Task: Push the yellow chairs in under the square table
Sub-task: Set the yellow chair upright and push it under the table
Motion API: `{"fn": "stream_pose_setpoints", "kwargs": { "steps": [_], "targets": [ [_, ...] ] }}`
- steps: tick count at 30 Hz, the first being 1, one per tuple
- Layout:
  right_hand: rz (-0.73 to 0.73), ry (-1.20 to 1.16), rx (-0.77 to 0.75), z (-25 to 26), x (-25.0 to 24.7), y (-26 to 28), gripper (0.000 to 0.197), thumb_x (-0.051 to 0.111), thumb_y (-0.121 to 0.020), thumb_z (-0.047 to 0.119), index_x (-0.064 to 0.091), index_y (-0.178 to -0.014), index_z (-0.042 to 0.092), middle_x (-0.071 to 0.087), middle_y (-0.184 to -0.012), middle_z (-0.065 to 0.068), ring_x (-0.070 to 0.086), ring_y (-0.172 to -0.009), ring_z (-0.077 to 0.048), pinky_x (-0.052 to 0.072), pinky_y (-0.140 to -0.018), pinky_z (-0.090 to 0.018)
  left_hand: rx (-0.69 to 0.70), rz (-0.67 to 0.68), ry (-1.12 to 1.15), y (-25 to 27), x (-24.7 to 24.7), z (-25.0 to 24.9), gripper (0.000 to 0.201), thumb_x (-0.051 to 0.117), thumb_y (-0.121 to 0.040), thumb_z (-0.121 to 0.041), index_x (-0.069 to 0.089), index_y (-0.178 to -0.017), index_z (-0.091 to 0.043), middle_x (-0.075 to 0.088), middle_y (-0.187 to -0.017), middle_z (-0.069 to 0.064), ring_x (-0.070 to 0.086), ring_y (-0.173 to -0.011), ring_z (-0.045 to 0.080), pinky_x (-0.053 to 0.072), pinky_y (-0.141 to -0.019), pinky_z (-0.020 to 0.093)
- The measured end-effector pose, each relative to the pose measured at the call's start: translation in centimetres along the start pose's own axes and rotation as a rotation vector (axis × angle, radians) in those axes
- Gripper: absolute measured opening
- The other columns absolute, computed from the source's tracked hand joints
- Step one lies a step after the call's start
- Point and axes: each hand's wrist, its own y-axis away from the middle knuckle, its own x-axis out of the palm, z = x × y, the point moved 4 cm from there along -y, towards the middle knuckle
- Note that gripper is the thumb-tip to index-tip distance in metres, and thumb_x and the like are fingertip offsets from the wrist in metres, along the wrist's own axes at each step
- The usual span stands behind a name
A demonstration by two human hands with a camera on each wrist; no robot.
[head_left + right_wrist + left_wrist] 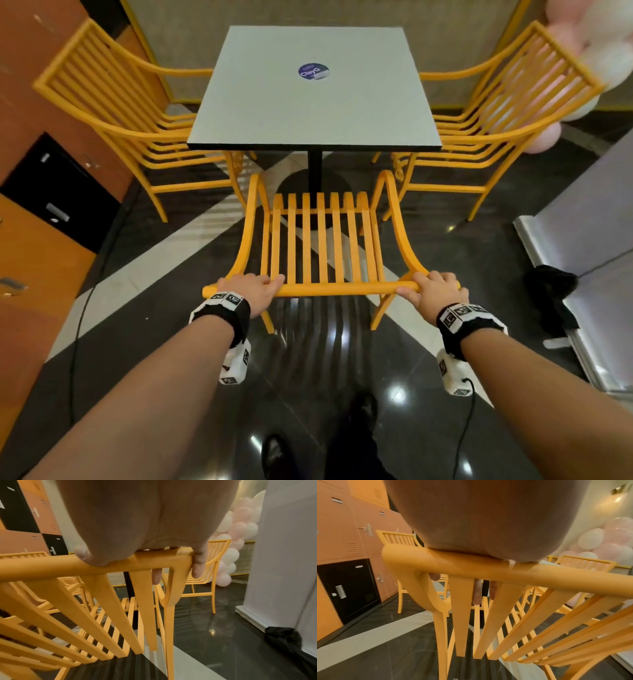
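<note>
A yellow slatted chair (322, 240) stands in front of me, its seat short of the square grey table (315, 92). My left hand (255, 289) grips the left end of its top rail (488, 568), fingers (476, 593) curled down behind the slats. My right hand (436, 291) grips the right end of the same rail (68, 563), fingers (197, 568) wrapped over the corner. Two more yellow chairs stand at the table's sides: the left chair (113, 113) and the right chair (507, 113), each with its seat partly under the table edge.
Orange and black lockers (51, 192) line the left wall. A white panel (589, 240) with a black cloth (548, 284) at its base stands to the right. Pink and white balloons (599, 51) crowd the far right corner. A cable (78, 325) runs over the glossy dark floor.
</note>
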Motion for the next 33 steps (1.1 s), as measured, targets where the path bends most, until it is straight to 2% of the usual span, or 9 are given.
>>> {"fn": "stream_pose_setpoints", "kwargs": {
  "steps": [3, 6, 8, 14, 16, 19, 23, 27, 33],
  "targets": [
    [-0.014, -0.011, -0.058, 0.1, -1.5, -2.3, 0.09, 0.003, -0.064, 0.086, 0.049, -0.122, 0.036, 0.052, -0.133, -0.002, 0.038, -0.127, -0.033, 0.039, -0.099, -0.06, -0.046, -0.068, -0.033, -0.8, -1.0, -0.3, 0.079, 0.006, -0.08, -0.08, 0.052, -0.128, -0.036, 0.055, -0.134, 0.004, 0.046, -0.128, 0.034, 0.023, -0.11, 0.064],
    [-0.001, -0.007, -0.141, 0.3, -2.6, -3.9, 0.096, -0.002, -0.06, 0.088, 0.049, -0.122, 0.037, 0.052, -0.134, -0.001, 0.041, -0.126, -0.032, 0.04, -0.098, -0.061, -0.094, -0.102, -0.1, -1.0, -1.4, -0.4, 0.077, 0.012, -0.074, -0.087, 0.047, -0.125, -0.041, 0.049, -0.143, 0.001, 0.04, -0.135, 0.035, 0.007, -0.109, 0.073],
    [-0.018, -0.005, -0.166, 0.2, -2.8, -4.4, 0.095, -0.003, -0.06, 0.089, 0.052, -0.117, 0.037, 0.054, -0.13, 0.001, 0.043, -0.124, -0.03, 0.041, -0.096, -0.061, -0.113, -0.1, -0.113, -1.2, -1.6, -0.5, 0.07, 0.016, -0.075, -0.086, 0.046, -0.122, -0.044, 0.048, -0.142, -0.002, 0.039, -0.135, 0.035, 0.007, -0.108, 0.076],
    [-0.083, 0.002, -0.174, 0.6, -2.7, -5.2, 0.111, -0.022, -0.051, 0.091, 0.054, -0.112, 0.038, 0.059, -0.121, 0.002, 0.045, -0.12, -0.028, 0.044, -0.092, -0.058, -0.147, -0.038, -0.09, -2.3, -2.4, 0.1, 0.063, 0.022, -0.075, -0.086, 0.046, -0.12, -0.051, 0.047, -0.141, -0.008, 0.035, -0.136, 0.033, 0.008, -0.105, 0.078],
    [-0.086, -0.002, -0.179, 1.1, -3.1, -5.8, 0.11, -0.021, -0.053, 0.09, 0.054, -0.114, 0.038, 0.058, -0.123, 0.001, 0.045, -0.122, -0.028, 0.043, -0.093, -0.058, -0.154, -0.048, -0.084, -2.8, -2.9, 0.2, 0.061, 0.022, -0.075, -0.086, 0.046, -0.119, -0.051, 0.047, -0.141, -0.008, 0.035, -0.136, 0.034, 0.009, -0.105, 0.078],
    [-0.067, -0.015, -0.176, 1.9, -3.9, -7.2, 0.099, -0.009, -0.059, 0.088, 0.055, -0.116, 0.038, 0.057, -0.126, 0.0, 0.043, -0.123, -0.029, 0.041, -0.094, -0.058, -0.188, -0.056, -0.05, -4.0, -3.8, 0.4, 0.059, 0.025, -0.078, -0.084, 0.046, -0.121, -0.05, 0.045, -0.144, -0.007, 0.031, -0.139, 0.036, 0.008, -0.105, 0.078],
    [-0.029, -0.045, -0.151, 3.3, -4.9, -9.2, 0.096, 0.001, -0.062, 0.087, 0.051, -0.127, 0.038, 0.054, -0.131, -0.001, 0.039, -0.127, -0.029, 0.038, -0.099, -0.06, -0.213, -0.084, 0.01, -6.1, -4.6, 0.9, 0.055, 0.029, -0.083, -0.077, 0.045, -0.125, -0.047, 0.045, -0.144, -0.004, 0.028, -0.141, 0.037, 0.008, -0.104, 0.08],
    [-0.021, -0.059, -0.123, 5.1, -6.0, -10.9, 0.101, -0.003, -0.058, 0.085, 0.05, -0.127, 0.035, 0.053, -0.132, -0.002, 0.038, -0.128, -0.03, 0.037, -0.1, -0.061, -0.213, -0.125, 0.057, -8.3, -6.1, 1.4, 0.048, 0.034, -0.089, -0.067, 0.047, -0.127, -0.041, 0.045, -0.142, -0.001, 0.026, -0.141, 0.034, 0.009, -0.104, 0.081],
    [-0.019, -0.036, -0.084, 6.7, -7.4, -13.3, 0.1, -0.007, -0.055, 0.084, 0.051, -0.118, 0.034, 0.053, -0.13, -0.003, 0.038, -0.127, -0.032, 0.037, -0.098, -0.064, -0.198, -0.129, 0.07, -11.5, -7.6, 2.2, 0.047, 0.034, -0.089, -0.067, 0.048, -0.124, -0.04, 0.045, -0.141, 0.002, 0.025, -0.14, 0.036, 0.006, -0.103, 0.082]
  ]
}}
